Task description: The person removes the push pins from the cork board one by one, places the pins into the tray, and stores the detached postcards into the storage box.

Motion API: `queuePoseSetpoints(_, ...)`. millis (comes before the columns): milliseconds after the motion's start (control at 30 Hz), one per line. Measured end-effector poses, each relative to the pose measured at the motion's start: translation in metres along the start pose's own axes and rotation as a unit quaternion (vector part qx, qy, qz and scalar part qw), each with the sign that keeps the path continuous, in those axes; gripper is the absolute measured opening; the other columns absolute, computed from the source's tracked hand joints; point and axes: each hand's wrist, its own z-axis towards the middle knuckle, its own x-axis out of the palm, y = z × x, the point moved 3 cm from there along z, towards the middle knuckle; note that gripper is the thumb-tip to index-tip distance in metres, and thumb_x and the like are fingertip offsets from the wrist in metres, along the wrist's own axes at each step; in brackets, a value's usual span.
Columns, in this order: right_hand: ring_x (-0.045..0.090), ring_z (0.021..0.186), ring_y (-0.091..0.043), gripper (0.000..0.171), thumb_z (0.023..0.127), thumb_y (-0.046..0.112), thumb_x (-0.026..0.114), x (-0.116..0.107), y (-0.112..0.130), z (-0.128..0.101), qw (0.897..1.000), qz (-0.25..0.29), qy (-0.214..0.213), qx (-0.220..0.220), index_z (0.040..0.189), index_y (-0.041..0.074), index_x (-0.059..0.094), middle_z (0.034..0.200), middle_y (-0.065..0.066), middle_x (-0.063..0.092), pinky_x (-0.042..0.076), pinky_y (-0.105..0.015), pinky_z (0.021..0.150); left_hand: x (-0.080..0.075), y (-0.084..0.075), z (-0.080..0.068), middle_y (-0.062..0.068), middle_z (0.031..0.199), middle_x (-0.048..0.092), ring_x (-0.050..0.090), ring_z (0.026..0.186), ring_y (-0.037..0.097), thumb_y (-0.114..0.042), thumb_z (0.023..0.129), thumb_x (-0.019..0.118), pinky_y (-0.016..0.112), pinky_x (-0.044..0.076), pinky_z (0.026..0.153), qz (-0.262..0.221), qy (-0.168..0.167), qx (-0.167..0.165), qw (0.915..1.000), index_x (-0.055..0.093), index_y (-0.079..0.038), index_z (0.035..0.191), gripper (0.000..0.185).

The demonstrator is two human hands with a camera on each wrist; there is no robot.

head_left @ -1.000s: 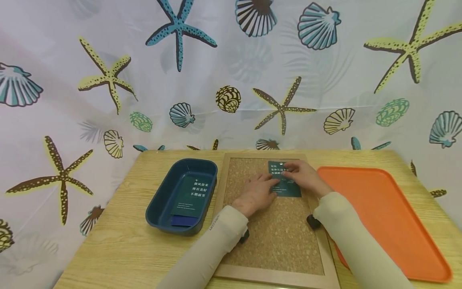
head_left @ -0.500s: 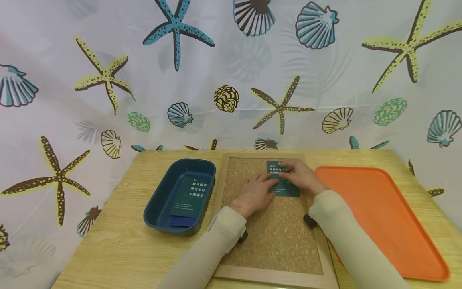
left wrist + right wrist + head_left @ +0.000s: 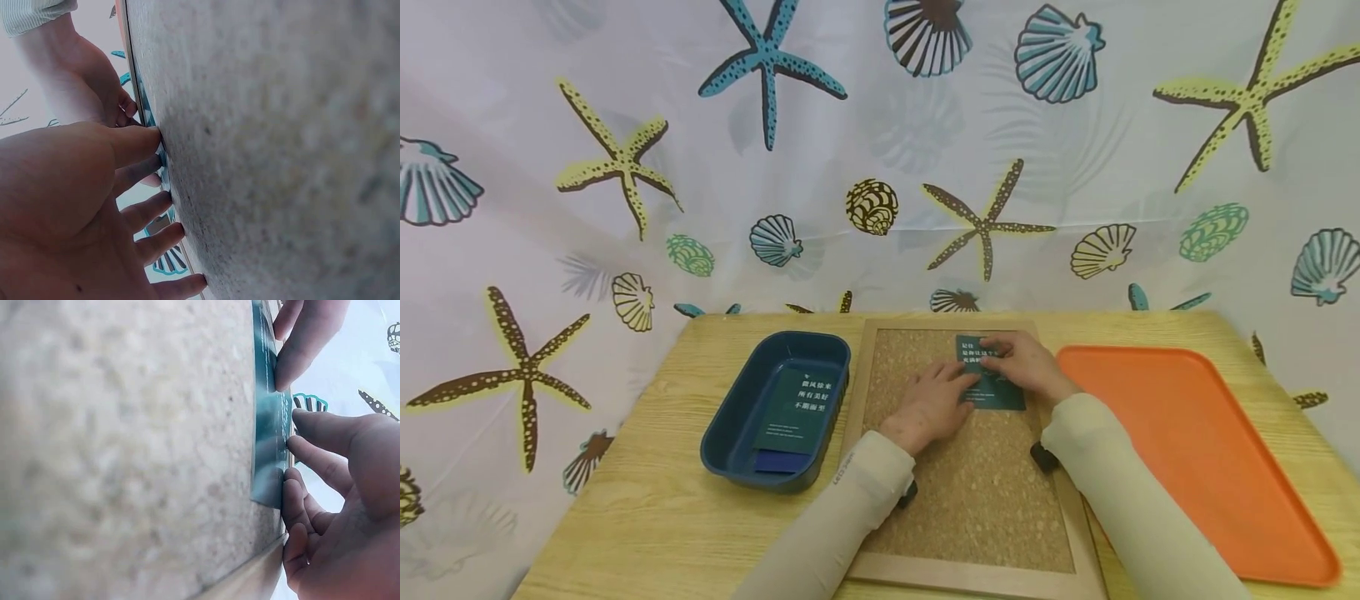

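A dark green card (image 3: 1004, 397) with white lettering lies on the wood-framed cork board (image 3: 985, 500), near its top right. My left hand (image 3: 927, 406) rests on the board with fingers spread, thumb and index fingertips on the card's left part. In the left wrist view, the fingertips (image 3: 164, 199) meet the cork surface. My right hand (image 3: 1032, 367) comes from the right, index fingertip at the card's top edge, covering the spot where a small pin head showed earlier. The right wrist view has its thumb and index stretched to the card (image 3: 267, 450), the other fingers bent.
Left of the board stands a dark blue bin (image 3: 718, 433) holding another green card (image 3: 793, 412) and a blue one (image 3: 781, 461). An orange tray (image 3: 1195, 450) lies on the right, partly under the right sleeve. A shell-patterned curtain (image 3: 850, 108) hangs behind the wooden table (image 3: 647, 500).
My right index fingertip has moved slightly left and up onto the pin head, which is now hidden. The card and left hand stay in place.
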Motion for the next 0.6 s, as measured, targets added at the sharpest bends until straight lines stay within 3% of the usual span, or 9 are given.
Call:
queuePoseSetpoints(400,0.063,0.116,-0.042,0.045,0.104,0.026,0.063,0.0,-0.0016,0.0025,0.998,0.033,-0.012,0.06,0.14,-0.002,0.06,0.13,-0.029,0.064,0.054,-0.053,0.096,0.001,0.0005,-0.0007,-0.003,0.17,0.035,0.029,0.16,0.022,-0.041,0.109,0.05,0.055,0.032,0.128,-0.004,-0.002,0.004,1.0,0.044,-0.033,0.158,0.05)
queuePoseSetpoints(600,0.064,0.114,-0.041,0.044,0.104,0.024,0.062,0.0002,-0.0021,0.0065,0.998,0.019,-0.015,0.053,0.14,-0.002,0.06,0.129,-0.029,0.065,0.054,-0.053,0.094,0.0015,0.0006,-0.0012,-0.004,0.17,0.034,0.029,0.16,0.022,-0.04,0.11,0.05,0.056,0.031,0.128,-0.009,-0.002,0.004,1.0,0.044,-0.033,0.158,0.05)
